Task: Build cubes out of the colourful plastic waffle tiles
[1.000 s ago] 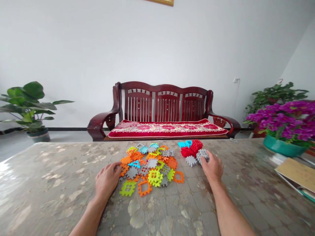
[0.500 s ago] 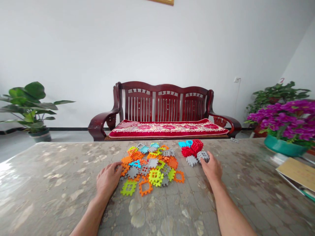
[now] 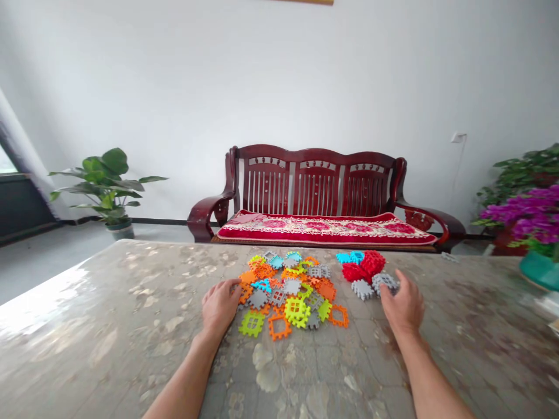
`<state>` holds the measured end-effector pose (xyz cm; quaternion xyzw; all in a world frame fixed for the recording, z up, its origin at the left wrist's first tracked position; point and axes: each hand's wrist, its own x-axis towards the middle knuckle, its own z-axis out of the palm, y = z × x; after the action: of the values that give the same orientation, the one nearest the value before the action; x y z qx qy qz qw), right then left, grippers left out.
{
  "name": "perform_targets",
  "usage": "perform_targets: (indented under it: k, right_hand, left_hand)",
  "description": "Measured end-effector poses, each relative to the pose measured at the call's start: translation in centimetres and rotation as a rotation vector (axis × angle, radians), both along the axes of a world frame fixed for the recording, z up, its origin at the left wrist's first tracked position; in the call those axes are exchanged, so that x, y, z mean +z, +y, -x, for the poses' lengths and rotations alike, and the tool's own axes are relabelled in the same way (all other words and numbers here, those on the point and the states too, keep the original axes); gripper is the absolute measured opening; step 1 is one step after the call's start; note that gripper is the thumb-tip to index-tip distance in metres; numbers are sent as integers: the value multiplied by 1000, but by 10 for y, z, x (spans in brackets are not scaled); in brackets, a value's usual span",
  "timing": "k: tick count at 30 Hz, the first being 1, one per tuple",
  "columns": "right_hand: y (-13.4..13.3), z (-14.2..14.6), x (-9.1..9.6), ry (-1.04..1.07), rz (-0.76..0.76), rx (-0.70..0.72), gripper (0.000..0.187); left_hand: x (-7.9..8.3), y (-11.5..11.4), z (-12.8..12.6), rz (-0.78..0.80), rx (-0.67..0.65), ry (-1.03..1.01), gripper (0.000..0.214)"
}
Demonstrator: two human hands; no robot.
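Observation:
Notched plastic building tiles in orange, lime green, grey and blue lie in a loose pile (image 3: 292, 287) on the table. My left hand (image 3: 219, 306) rests at the pile's left edge, fingers stretched toward an orange tile (image 3: 246, 292) and lightly bent; nothing shows in its grasp. To the right, a stack of grey tiles (image 3: 385, 283) sits beside another grey stack (image 3: 362, 289). Over the right-hand stack my right hand (image 3: 405, 302) is open, thumb at the stack's near side and forefinger raised apart from it. Red tiles (image 3: 365, 266) and blue tiles (image 3: 349, 257) are grouped just behind.
A patterned cover lies over the table (image 3: 144, 349). One grey tile (image 3: 449, 256) is near the far right edge. Purple flowers in a teal pot (image 3: 541, 269) stand at the right. Beyond the table are a wooden bench (image 3: 314, 174) and a potted plant (image 3: 111, 180).
The view has turned left, so everything appears farther right. My right forefinger has lifted away from the grey stack and the hand has opened. My left hand stays beside the pile.

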<state>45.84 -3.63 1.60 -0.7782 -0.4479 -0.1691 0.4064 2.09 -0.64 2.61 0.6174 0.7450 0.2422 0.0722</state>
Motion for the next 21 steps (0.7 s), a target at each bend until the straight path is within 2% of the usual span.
perform_targets:
  k: [3,7,9,13,16,21]
  right_hand:
    - [1,15,1,-82,-115,140,51]
    - [1,47,0,-204,-227,416,36]
    - [-1,65,0,-243,-236,538,32]
    - [-6,92,-2,-245,-158,714,32]
    - [-7,98,-7,-207,-93,785,32]
    - [-4,91,-14,-119,-23,783,30]
  left_hand:
    - [-2,2,0,-16,-27,-26,34]
    - [-6,5,1,-25,-76,-58,32]
    - [-7,6,1,-43,-100,-78,32]
    - [-7,4,-1,-115,-203,-98,29]
    - [-6,1,-5,-150,-279,-67,27]
    - [-9,-2,-9,-160,-314,4,34]
